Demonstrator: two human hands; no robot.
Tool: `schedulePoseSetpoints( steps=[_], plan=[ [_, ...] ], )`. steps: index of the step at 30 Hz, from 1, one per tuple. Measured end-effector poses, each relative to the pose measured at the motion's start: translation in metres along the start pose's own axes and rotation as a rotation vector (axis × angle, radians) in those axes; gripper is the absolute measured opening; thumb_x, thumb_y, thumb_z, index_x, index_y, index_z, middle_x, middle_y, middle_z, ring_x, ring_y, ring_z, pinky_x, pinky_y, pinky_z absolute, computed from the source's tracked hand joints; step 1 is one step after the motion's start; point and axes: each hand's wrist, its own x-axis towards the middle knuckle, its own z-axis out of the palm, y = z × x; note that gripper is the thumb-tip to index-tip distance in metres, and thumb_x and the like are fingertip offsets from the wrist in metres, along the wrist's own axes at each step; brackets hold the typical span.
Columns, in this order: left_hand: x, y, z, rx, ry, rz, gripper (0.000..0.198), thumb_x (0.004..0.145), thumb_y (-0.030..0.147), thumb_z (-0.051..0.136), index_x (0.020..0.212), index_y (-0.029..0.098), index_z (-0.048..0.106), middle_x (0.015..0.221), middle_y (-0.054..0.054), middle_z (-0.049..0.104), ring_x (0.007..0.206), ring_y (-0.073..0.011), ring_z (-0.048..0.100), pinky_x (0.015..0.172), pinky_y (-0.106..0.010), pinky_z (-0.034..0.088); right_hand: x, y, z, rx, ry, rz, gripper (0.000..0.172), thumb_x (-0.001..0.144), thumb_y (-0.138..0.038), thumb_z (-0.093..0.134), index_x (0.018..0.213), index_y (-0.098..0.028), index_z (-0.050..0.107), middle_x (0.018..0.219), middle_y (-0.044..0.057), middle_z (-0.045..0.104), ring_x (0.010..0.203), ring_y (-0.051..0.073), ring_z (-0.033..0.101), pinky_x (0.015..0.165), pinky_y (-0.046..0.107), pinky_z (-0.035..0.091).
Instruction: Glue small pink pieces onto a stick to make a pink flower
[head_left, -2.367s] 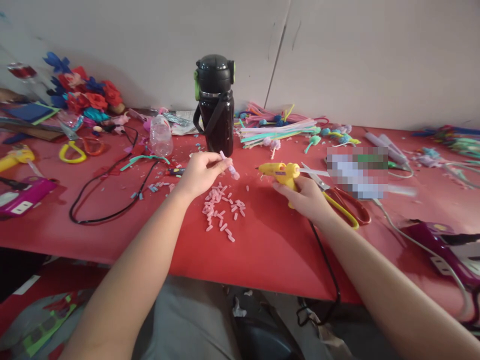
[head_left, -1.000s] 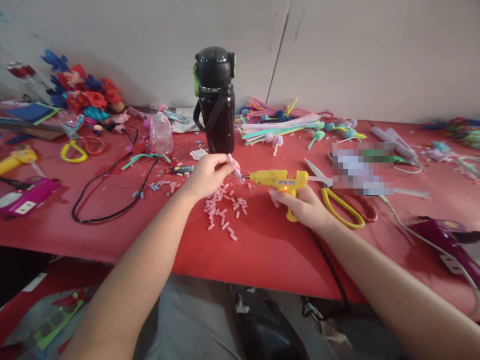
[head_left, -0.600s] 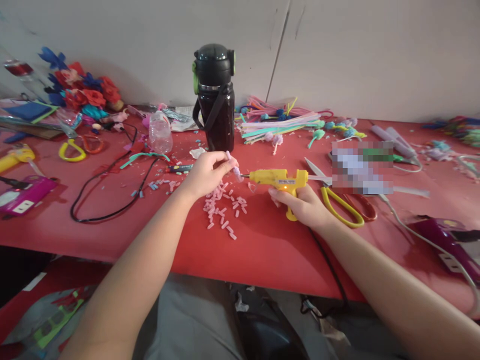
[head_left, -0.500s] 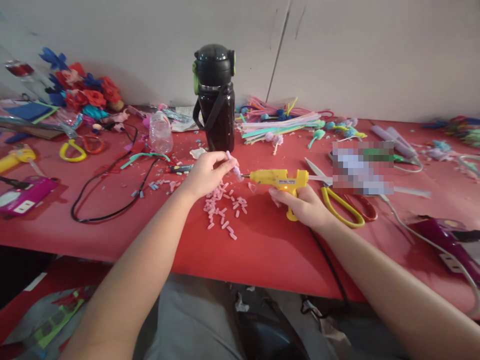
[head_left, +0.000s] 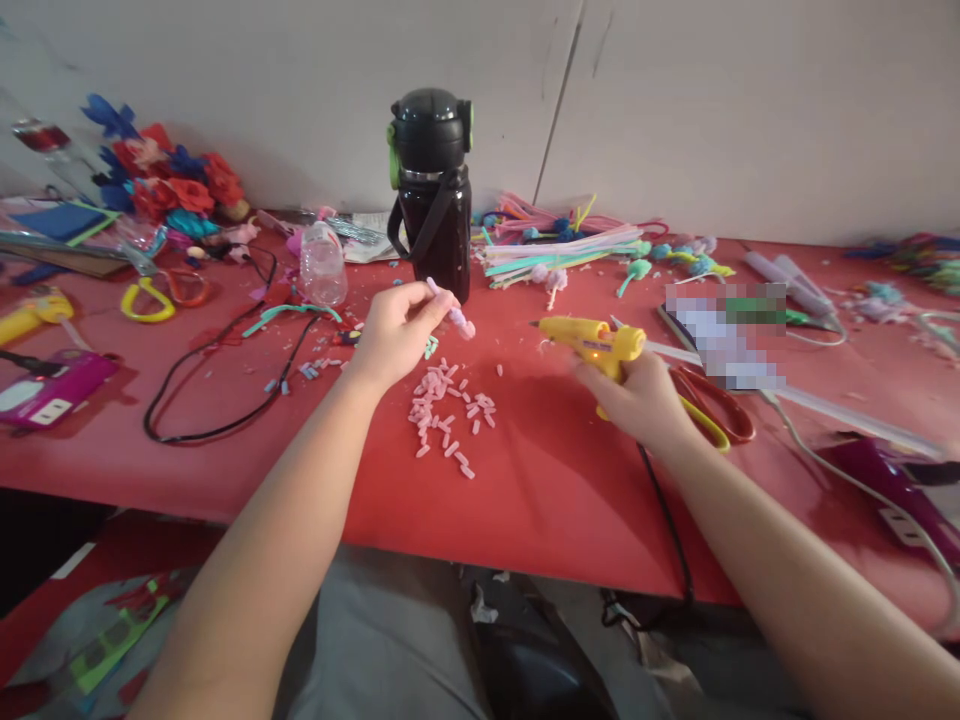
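Observation:
Between the thumb and fingers of my left hand (head_left: 401,328) is a small lilac pipe-cleaner piece (head_left: 460,321), fuzzy and curled at its free end. My right hand (head_left: 637,392) grips a yellow hot glue gun (head_left: 589,337) with a small orange light glowing on its side. The gun's dark nozzle points left, a clear gap away from the lilac piece. A clear glue stick sticks out of the gun's back. Below my left hand, many short pink pipe-cleaner cuttings (head_left: 431,393) lie in a loose pile on the red table (head_left: 517,500).
A black bottle (head_left: 435,220) stands behind my left hand. Scissors (head_left: 712,410) lie beside my right hand. Bundled pipe cleaners (head_left: 562,255) lie at the back, a plastic bottle (head_left: 322,265) at left. Purple power strips (head_left: 64,388) sit at both sides, and cords cross the table.
The glue gun in my right hand has moved right, away from the lilac piece. My left hand has shifted slightly up and left, still holding the piece.

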Motion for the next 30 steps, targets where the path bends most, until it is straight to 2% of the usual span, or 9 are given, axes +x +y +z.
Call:
schedulePoseSetpoints(
  steps=[3,9,16,19,22,23,25,27,30],
  plan=[
    [0.0,-0.002,0.002,0.017,-0.021,-0.01,0.045,0.091,0.06,0.067,0.084,0.016,0.073,0.082,-0.01,0.078,0.083,-0.0219,0.076,0.078,-0.032,0.057,0.008,0.009,-0.008,-0.165,0.084,0.03,0.034,0.083,-0.053,0.065,0.073,-0.022,0.057,0.061,0.001,0.052,0.056,0.017,0.048,0.054,0.032,0.035],
    [0.0,-0.002,0.002,-0.028,-0.021,-0.041,0.044,0.091,0.059,0.068,0.086,0.016,0.073,0.082,-0.011,0.079,0.081,-0.0216,0.075,0.075,-0.032,0.056,0.013,0.011,-0.012,-0.375,0.013,0.091,0.039,0.083,-0.056,0.065,0.068,-0.024,0.05,0.062,0.004,0.056,0.057,0.021,0.052,0.057,0.034,0.034],
    [-0.001,0.003,0.002,0.049,-0.049,-0.026,0.044,0.094,0.058,0.064,0.082,0.016,0.073,0.083,-0.011,0.079,0.079,-0.021,0.072,0.069,-0.031,0.053,0.003,0.002,-0.034,-0.538,0.035,0.054,0.057,0.08,-0.076,0.064,0.059,-0.025,0.05,0.059,0.005,0.057,0.053,0.019,0.049,0.054,0.033,0.031],
    [-0.001,0.005,0.002,0.065,-0.051,-0.021,0.042,0.095,0.055,0.063,0.082,0.016,0.074,0.084,-0.011,0.079,0.077,-0.0202,0.071,0.068,-0.03,0.051,-0.007,-0.002,-0.047,-0.595,-0.079,0.178,0.065,0.079,-0.078,0.064,0.049,-0.025,0.041,0.047,0.001,0.045,0.046,0.016,0.04,0.05,0.033,0.028],
    [-0.002,0.008,0.003,0.077,-0.054,-0.005,0.041,0.097,0.051,0.062,0.081,0.015,0.075,0.085,-0.011,0.079,0.077,-0.0186,0.069,0.071,-0.03,0.05,-0.019,-0.017,-0.053,-0.497,-0.367,0.165,0.065,0.085,-0.072,0.061,0.048,-0.024,0.037,0.045,-0.002,0.037,0.045,0.013,0.034,0.048,0.032,0.024],
    [-0.002,0.009,0.003,0.085,-0.058,0.001,0.041,0.097,0.05,0.062,0.081,0.015,0.075,0.085,-0.011,0.08,0.076,-0.018,0.068,0.071,-0.03,0.05,-0.022,-0.025,-0.051,-0.406,-0.494,0.092,0.062,0.089,-0.07,0.058,0.051,-0.023,0.041,0.048,-0.002,0.041,0.047,0.013,0.037,0.049,0.032,0.026],
    [-0.003,0.01,0.003,0.106,-0.07,0.004,0.04,0.098,0.048,0.061,0.08,0.015,0.075,0.088,-0.01,0.08,0.074,-0.017,0.067,0.071,-0.029,0.049,-0.021,-0.041,-0.04,-0.219,-0.683,-0.074,0.046,0.095,-0.061,0.055,0.068,-0.023,0.061,0.065,0.0,0.06,0.06,0.016,0.053,0.056,0.03,0.038],
    [-0.003,0.011,0.003,0.118,-0.077,-0.002,0.038,0.098,0.045,0.06,0.08,0.015,0.075,0.087,-0.01,0.08,0.074,-0.0168,0.066,0.07,-0.029,0.048,-0.012,-0.054,-0.019,-0.206,-0.63,-0.149,0.025,0.099,-0.043,0.055,0.094,-0.024,0.07,0.089,0.003,0.072,0.079,0.019,0.065,0.07,0.03,0.046],
    [-0.003,0.01,0.003,0.105,-0.088,-0.012,0.036,0.098,0.042,0.061,0.078,0.015,0.074,0.084,-0.01,0.079,0.075,-0.0171,0.067,0.073,-0.029,0.049,0.009,-0.061,0.019,-0.405,-0.408,-0.147,0.016,0.099,-0.027,0.057,0.1,-0.018,0.069,0.098,0.009,0.074,0.087,0.023,0.067,0.077,0.033,0.046]
  ],
)
